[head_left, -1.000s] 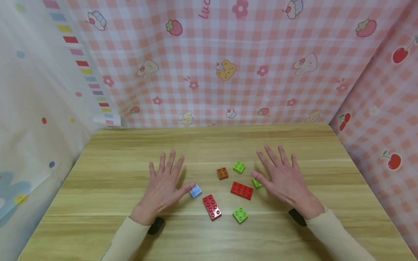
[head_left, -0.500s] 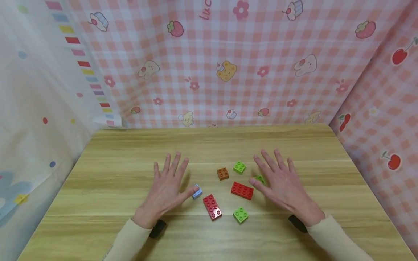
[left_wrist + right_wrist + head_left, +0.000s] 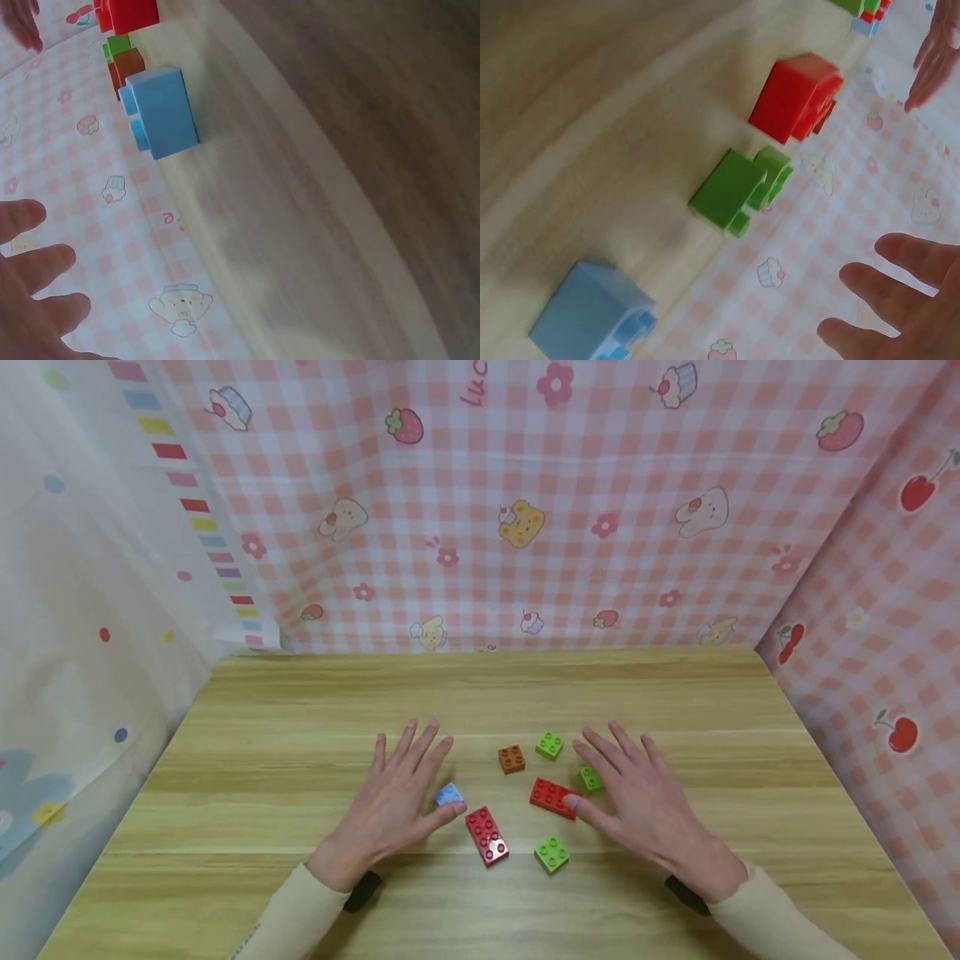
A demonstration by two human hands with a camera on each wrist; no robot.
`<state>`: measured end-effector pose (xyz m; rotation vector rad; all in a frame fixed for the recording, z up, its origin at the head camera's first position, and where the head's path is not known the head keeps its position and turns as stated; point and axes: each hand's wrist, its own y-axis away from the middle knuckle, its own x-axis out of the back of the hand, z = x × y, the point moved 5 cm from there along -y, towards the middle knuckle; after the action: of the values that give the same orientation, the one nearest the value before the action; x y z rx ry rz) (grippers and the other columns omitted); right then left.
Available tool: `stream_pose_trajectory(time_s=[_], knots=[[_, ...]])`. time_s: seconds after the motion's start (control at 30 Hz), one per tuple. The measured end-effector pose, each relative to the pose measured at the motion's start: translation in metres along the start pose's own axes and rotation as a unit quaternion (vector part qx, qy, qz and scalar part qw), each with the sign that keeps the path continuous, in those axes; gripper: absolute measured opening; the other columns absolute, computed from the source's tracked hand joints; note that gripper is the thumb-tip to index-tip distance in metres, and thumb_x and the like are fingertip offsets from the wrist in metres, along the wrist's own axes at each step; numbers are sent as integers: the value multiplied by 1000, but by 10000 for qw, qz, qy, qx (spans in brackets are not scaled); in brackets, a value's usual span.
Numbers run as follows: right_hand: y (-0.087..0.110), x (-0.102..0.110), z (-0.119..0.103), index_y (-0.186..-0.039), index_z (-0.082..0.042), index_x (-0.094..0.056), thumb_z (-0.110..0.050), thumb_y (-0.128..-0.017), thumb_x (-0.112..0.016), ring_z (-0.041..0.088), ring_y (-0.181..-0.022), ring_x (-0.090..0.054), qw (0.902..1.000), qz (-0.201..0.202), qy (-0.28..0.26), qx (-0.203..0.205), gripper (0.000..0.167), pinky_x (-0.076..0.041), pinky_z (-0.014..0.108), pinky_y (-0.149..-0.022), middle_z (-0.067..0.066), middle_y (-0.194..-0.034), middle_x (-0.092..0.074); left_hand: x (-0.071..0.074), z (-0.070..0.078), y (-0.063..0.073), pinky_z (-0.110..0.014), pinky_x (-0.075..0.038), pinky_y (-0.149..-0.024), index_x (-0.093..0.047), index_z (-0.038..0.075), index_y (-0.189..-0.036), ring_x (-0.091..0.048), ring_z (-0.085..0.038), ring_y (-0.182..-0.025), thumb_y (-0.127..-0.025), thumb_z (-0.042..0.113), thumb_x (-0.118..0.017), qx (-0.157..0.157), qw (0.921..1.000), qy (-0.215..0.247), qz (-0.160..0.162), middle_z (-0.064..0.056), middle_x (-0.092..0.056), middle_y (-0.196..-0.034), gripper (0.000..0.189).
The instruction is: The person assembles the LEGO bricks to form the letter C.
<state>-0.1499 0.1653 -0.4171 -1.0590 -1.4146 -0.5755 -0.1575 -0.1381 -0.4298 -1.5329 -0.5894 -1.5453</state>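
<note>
My left hand is spread palm down over the table, its thumb beside a light blue brick. My right hand hovers likewise, thumb overlapping the end of a red brick in the head view. A green brick shows partly past its index finger. Under the right hand, hidden from the head view, another blue brick appears in the right wrist view. Between the hands lie a second red brick, an orange-brown brick and two green bricks, one behind and one in front.
The wooden table carries the loose bricks, all lying separately. A pink checked cloth hangs behind its far edge, with further cloth walls at the left and right. Bare wood shows outside both hands.
Both hands have drawn inward and a little nearer the body, fingers still spread. The right thumb now overlaps the red brick. The bricks have stayed in place.
</note>
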Motion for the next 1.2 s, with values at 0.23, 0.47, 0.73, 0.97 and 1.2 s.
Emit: stream_pose_trajectory(time_s=[0.23, 0.47, 0.73, 0.97, 1.2], knots=[[8, -3, -13, -147, -7, -57, -64, -97, -59, 41, -148, -36, 9998, -57, -32, 194, 75, -25, 68, -118, 12, -156, -50, -3, 8, 0, -69, -18, -120, -41, 9, -158, -22, -41, -154, -95, 62, -65, -401, 9989, 125, -195, -16, -28, -167, 85], [15, -8, -24, -143, -6, -60, -66, -94, -63, 41, -145, -41, 9987, -16, -159, 483, 77, -32, 65, -117, 13, -156, -49, -9, 17, -1, -68, -22, -119, -44, 8, -156, -25, -40, -153, -92, 58, -71, -1007, 9941, 226, -338, -19, -32, -165, 85], [22, -11, -33, -143, -6, -60, -64, -91, -70, 36, -139, -50, 9973, -158, -439, 564, 78, -43, 56, -112, 13, -150, -55, -15, 24, -2, -65, -25, -119, -46, 10, -154, -27, -39, -152, -90, 52, -76, -1499, 9865, 266, -607, -18, -34, -165, 82], [26, -17, -40, -142, -9, -60, -59, -89, -75, 30, -125, -61, 9944, -647, -714, 438, 74, -52, 49, -103, 11, -138, -62, -23, 30, -3, -63, -28, -120, -52, 16, -152, -29, -34, -153, -93, 43, -77, -1914, 9777, 258, -827, -11, -39, -163, 69], [27, -20, -47, -137, -10, -63, -56, -89, -76, 18, -113, -64, 9910, -1005, -731, 496, 67, -57, 40, -95, 3, -125, -67, -26, 37, -6, -63, -27, -120, -59, 19, -146, -34, -31, -151, -97, 35, -74, -2194, 9701, 190, -1021, -4, -48, -158, 54]])
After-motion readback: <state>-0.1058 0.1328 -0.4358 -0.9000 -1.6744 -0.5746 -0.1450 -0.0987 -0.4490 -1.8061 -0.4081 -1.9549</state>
